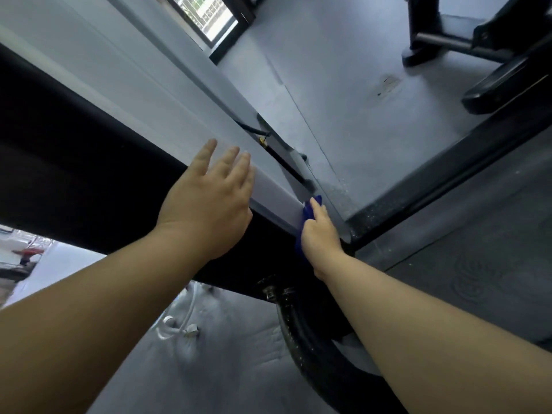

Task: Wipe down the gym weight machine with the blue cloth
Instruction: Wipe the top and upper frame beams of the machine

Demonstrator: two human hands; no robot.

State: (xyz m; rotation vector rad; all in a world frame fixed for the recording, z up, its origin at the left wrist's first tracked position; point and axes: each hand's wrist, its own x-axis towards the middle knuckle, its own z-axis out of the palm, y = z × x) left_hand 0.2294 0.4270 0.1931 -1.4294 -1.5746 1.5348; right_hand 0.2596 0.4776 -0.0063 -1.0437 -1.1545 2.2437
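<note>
Blue cloth (pixel 307 216) touches pale machine panel (pixel 179 115) above grey floor (pixel 358 85).

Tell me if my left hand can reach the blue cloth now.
Probably yes: the left hand lies flat on the grey panel, with bare panel between it and the blue cloth in the right hand.
</note>
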